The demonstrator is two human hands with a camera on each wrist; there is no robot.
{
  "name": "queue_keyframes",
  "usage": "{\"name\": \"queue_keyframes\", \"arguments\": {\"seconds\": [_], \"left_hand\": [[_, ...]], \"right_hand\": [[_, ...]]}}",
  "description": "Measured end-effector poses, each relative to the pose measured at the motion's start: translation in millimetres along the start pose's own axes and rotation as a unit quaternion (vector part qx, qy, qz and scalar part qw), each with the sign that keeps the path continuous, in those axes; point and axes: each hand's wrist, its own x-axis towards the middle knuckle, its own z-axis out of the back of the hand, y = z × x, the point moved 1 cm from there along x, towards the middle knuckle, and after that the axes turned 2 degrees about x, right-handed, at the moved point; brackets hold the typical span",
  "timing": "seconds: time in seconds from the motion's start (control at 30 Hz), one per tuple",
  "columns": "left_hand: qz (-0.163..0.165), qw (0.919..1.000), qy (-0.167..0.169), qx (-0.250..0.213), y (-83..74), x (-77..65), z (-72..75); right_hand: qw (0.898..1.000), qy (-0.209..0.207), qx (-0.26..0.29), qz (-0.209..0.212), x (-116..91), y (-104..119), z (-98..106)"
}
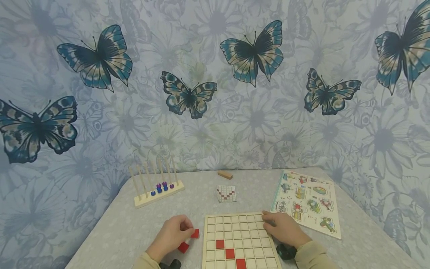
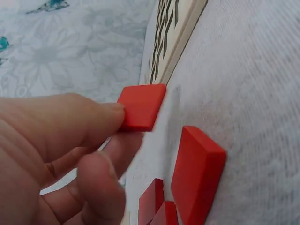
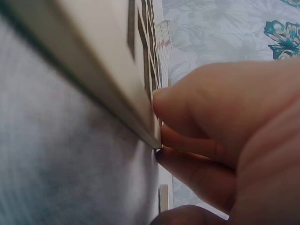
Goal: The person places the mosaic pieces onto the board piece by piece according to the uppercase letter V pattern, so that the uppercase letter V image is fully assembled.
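Pinched in the left hand (image 1: 173, 233), fingers nearly together, at lower left of centre in the head view: a flat, smooth red square tile (image 2: 142, 108). At lower centre: a pale, wood-like grid board (image 1: 254, 242) with thin ribs, square cells and 3 seated red squares (image 1: 230, 253) along a diagonal. Gripped near its upper right corner by the right hand (image 1: 285, 228), thumb over the rim, other fingers curled close. On finely woven grey cloth (image 1: 107, 231), at lower right in the left wrist view: at least 3 thick loose red pieces (image 2: 199, 173), cut off below. Beyond the head view's lower edge: the board's near side. Blurred in the right wrist view: the nearest rim. Impossible to tell: fingertip reach beneath the board.
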Motion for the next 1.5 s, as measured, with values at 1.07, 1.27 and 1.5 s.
{"name": "queue_keyframes", "arguments": {"seconds": [1.07,1.27,1.5], "left_hand": [[-0.04,0.9958,0.006,-0.082,-9.8,6.7,-25.9],[-0.044,0.9966,0.009,-0.069,-7.9,9.8,-32.1],[-0.05,0.9967,0.002,-0.063,-8.4,9.2,-36.1]], "right_hand": [[1.0,-0.001,0.008,0.007,-1,1,2],[1.0,-0.002,0.004,0.011,-1,0,2],[1.0,-0.001,0.002,0.013,-1,0,1]]}}
